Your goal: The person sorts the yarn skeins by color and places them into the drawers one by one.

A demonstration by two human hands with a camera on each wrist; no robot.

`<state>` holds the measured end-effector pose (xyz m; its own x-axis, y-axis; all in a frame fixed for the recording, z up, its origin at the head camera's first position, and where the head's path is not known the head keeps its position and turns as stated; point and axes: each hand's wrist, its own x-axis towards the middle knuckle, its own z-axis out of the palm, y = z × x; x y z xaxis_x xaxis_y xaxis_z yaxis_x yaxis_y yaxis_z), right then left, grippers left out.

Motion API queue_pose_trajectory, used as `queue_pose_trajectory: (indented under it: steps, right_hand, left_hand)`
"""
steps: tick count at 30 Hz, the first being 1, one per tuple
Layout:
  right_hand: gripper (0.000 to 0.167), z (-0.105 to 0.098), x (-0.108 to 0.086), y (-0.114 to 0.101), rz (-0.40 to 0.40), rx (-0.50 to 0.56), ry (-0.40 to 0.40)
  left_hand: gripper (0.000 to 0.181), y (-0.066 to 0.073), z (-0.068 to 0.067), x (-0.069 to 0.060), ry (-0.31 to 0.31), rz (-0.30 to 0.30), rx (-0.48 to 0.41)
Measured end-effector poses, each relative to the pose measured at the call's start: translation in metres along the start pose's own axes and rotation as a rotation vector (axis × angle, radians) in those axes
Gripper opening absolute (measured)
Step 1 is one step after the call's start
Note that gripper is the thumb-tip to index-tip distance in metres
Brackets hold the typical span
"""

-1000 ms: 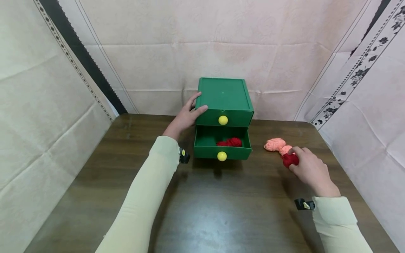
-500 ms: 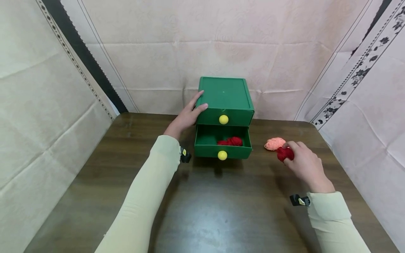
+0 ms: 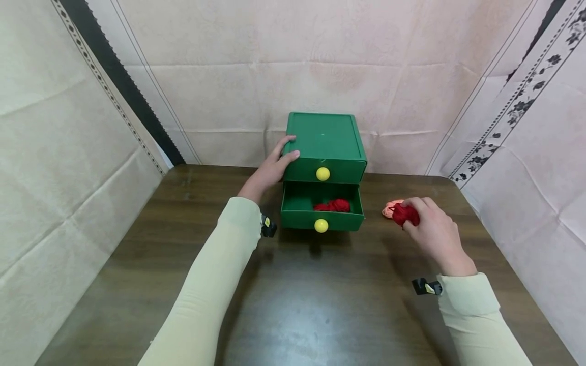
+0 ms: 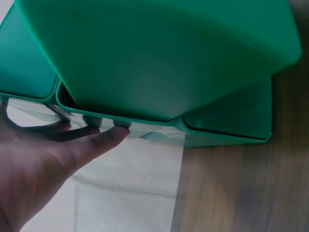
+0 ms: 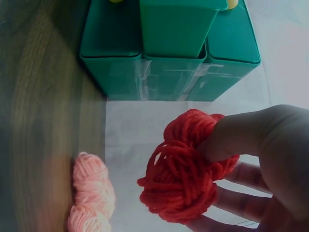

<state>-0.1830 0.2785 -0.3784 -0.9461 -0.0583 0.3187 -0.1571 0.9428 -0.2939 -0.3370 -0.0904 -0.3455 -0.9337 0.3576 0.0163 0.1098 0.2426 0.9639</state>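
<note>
A green drawer cabinet (image 3: 324, 136) stands at the back of the table, its middle drawer (image 3: 297, 219) pulled out. Inside that drawer lies red yarn (image 3: 338, 205). My left hand (image 3: 270, 170) rests against the cabinet's upper left side, thumb and fingertips touching it; the left wrist view shows its fingers (image 4: 99, 141) extended along the wall. To the right of the cabinet, my right hand (image 3: 435, 235) grips a red yarn skein (image 5: 181, 181) between thumb and fingers, raised off the table. Salmon-pink yarn (image 5: 91, 188) lies on the table beneath it, partly covered in the head view.
Yellow round knobs (image 3: 321, 225) stick out from the drawer fronts. The brown wooden table (image 3: 293, 305) ends at a pale cloth backdrop (image 3: 393, 91) behind the cabinet, with more cloth hanging on both sides.
My right hand has lifted and moved left with the red yarn skein, now in front of the pink yarn. My left hand stays on the cabinet.
</note>
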Motion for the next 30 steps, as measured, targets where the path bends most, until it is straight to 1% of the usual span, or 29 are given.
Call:
queue_pose_trajectory:
  steps: [6,8,10,15,16,24,27,30]
  right_hand:
    - [0.034,0.000,0.002,-0.007,-0.047,0.017,0.085]
    - [0.033,0.000,0.003,-0.010,-0.062,0.025,0.113]
    - [0.032,0.000,0.005,-0.013,-0.077,0.032,0.139]
    - [0.033,0.001,0.007,-0.020,-0.103,0.057,0.183]
    - [0.033,0.001,0.008,-0.022,-0.109,0.062,0.192]
    - [0.034,-0.002,0.013,-0.036,-0.172,0.101,0.274]
    - [0.037,-0.002,0.014,-0.042,-0.187,0.120,0.284]
    - [0.040,-0.002,0.016,-0.047,-0.199,0.137,0.290]
  left_hand:
    - [0.054,0.020,0.001,-0.014,-0.031,-0.025,-0.009]
    - [0.054,0.024,0.001,-0.017,-0.034,-0.025,-0.011]
    - [0.053,0.019,0.001,-0.012,-0.024,-0.010,-0.019]
    - [0.050,0.000,0.002,0.000,0.007,0.037,-0.018]
    - [0.050,-0.002,0.002,0.001,0.011,0.040,-0.016]
    - [0.049,-0.004,0.001,0.003,0.013,0.036,-0.026]
    - [0.050,-0.001,0.001,0.002,0.007,0.015,-0.021]
    - [0.051,0.006,0.001,-0.003,-0.008,-0.015,-0.021]
